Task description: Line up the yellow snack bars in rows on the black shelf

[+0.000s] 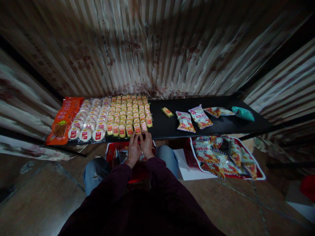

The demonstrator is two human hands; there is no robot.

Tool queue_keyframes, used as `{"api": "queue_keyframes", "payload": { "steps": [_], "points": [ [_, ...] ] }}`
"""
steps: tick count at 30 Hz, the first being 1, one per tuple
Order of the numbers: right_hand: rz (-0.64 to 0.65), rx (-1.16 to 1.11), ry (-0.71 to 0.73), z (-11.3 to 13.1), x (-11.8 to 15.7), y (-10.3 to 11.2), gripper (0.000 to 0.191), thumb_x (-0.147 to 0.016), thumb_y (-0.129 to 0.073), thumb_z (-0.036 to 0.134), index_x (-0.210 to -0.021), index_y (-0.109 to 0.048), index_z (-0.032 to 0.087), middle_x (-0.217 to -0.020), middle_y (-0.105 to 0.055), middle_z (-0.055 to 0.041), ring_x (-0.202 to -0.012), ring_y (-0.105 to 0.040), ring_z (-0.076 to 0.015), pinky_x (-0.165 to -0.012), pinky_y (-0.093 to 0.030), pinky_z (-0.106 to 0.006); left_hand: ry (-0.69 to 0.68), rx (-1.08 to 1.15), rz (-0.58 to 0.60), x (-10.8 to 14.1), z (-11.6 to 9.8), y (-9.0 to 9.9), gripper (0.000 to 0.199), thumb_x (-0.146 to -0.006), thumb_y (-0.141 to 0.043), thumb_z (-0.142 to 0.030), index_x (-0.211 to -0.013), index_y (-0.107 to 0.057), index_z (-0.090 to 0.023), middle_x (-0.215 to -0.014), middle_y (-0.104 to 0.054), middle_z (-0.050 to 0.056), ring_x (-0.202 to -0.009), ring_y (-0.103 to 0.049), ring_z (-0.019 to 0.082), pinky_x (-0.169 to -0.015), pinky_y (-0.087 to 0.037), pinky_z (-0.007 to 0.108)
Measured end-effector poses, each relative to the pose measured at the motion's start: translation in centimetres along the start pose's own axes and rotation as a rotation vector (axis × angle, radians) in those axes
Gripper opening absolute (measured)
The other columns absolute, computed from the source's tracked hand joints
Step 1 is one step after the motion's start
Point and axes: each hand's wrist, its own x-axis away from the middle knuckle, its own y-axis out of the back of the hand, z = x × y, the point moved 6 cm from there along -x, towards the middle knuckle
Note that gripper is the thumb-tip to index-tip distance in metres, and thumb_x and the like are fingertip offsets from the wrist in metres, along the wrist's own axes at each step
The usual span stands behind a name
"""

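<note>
At the front edge of a black shelf, my left hand (134,150) and my right hand (147,146) are side by side with fingers bent together. The left fingertips press on the lower end of a small wrapped cake (137,127) in yellow and red packaging. My right fingers close on the wrapped cake (144,126) just right of it, whose front looks pinkish. Fingers partly cover both packs' lower ends. Behind them, several rows of the same wrapped cakes (128,109) stand tightly packed.
Left of the cakes are round white packs (86,134) and orange bags (61,123). Rightward lie a single wrapped cake (167,112), snack bags (185,121) and a green bag (243,113). Below the shelf are a filled red-and-white basket (261,172) and a red basket (110,154) between my knees.
</note>
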Motion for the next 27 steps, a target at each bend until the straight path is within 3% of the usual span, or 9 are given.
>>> {"api": "queue_keyframes", "payload": {
  "steps": [13,27],
  "points": [
    [0.031,0.06,0.043,-0.4,-0.7,-0.1,0.01,-0.082,-0.054,0.023,-0.088,-0.06,0.02,-0.09,-0.059,-0.0053,-0.085,-0.054,-0.0191,-0.084,-0.044,-0.033,0.01,-0.01,0.047,-0.5,0.2,-0.3,0.056,-0.077,-0.041,0.002,-0.129,-0.054,-0.012,-0.147,-0.041,0.017,-0.138,-0.038,0.026,-0.115,-0.035,0.046],
    [-0.002,0.165,0.102,0.6,-0.3,0.8,0.027,-0.089,-0.045,0.024,-0.103,-0.069,0.021,-0.102,-0.057,-0.0083,-0.096,-0.053,-0.0197,-0.089,-0.044,-0.034,-0.017,-0.077,0.042,-0.4,0.2,-0.7,0.05,-0.083,-0.043,-0.004,-0.131,-0.052,-0.015,-0.14,-0.045,0.015,-0.136,-0.04,0.025,-0.112,-0.039,0.046]
  ]
}}
